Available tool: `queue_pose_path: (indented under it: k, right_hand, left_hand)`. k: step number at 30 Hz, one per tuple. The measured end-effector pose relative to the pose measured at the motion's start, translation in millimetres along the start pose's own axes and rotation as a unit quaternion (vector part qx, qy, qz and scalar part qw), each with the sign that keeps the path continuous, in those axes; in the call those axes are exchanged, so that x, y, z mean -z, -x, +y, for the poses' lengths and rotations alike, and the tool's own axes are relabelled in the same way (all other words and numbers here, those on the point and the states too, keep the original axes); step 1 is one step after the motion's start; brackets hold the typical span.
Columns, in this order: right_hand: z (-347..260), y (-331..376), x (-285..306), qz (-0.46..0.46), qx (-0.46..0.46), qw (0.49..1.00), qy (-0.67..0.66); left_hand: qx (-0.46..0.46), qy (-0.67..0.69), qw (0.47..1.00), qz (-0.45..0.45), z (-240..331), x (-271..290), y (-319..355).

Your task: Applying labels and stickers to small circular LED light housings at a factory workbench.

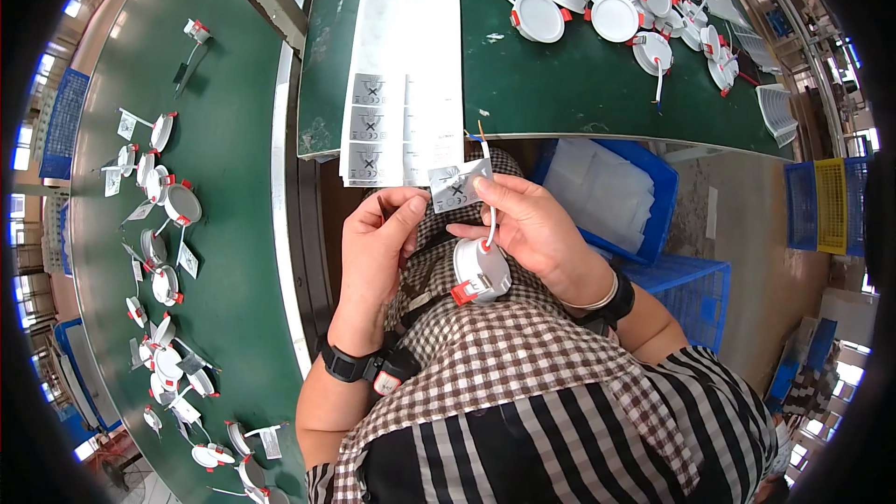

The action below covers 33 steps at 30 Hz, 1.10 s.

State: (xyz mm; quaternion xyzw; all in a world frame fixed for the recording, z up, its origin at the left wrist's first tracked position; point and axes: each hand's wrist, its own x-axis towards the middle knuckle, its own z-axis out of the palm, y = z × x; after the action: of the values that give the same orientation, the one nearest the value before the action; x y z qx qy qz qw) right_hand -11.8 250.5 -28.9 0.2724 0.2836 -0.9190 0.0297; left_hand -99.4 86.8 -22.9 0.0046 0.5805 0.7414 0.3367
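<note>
My right hand (534, 229) pinches a small silver label (455, 189) with dark print against the white cable (493, 215) of a downlight. The round white downlight (483, 271), with red-tipped spring clips, hangs below those fingers, in front of the checked apron. Bare wire ends stick up above the label. My left hand (381, 238) is closed, thumb and forefinger pressed together right by the label's left edge; whether they grip that edge I cannot tell. Just beyond both hands, a white label sheet (406, 47) overhangs the table edge, silver labels along its near part.
A pile of downlights (616, 14) lies on the green table (523, 93) at the far right. More downlights (168, 364), several with tags, line the green surface (233, 252) on the left. A blue bin (661, 196) holding white bags stands below the table, beside a blue crate (686, 289).
</note>
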Motion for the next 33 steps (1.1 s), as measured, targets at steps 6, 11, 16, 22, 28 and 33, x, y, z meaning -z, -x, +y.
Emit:
queue_pose_path:
  k: [6,11,16,22,28,33]
  right_hand:
    - [-2,2,-3,-0.02,-0.001,1.0,0.017]
    - [-2,2,-2,-0.012,-0.003,1.0,0.018]
    - [-1,0,0,-0.02,-0.004,1.0,0.015]
    - [-3,2,-8,-0.038,0.033,0.995,0.087]
    - [-4,4,-12,-0.063,0.059,0.983,0.159]
    - [-2,4,-13,-0.068,0.068,0.979,0.18]
  left_hand:
    - [0.01,0.011,1.0,-0.004,2,-2,1]
    - [0.025,0.026,0.999,-0.011,3,-3,1]
    - [0.02,0.036,0.999,-0.019,3,-2,1]
    - [0.007,0.041,0.999,-0.018,2,4,-1]
    - [0.021,0.062,0.998,-0.006,2,3,-3]
    - [0.02,0.079,0.997,-0.008,2,3,-5]
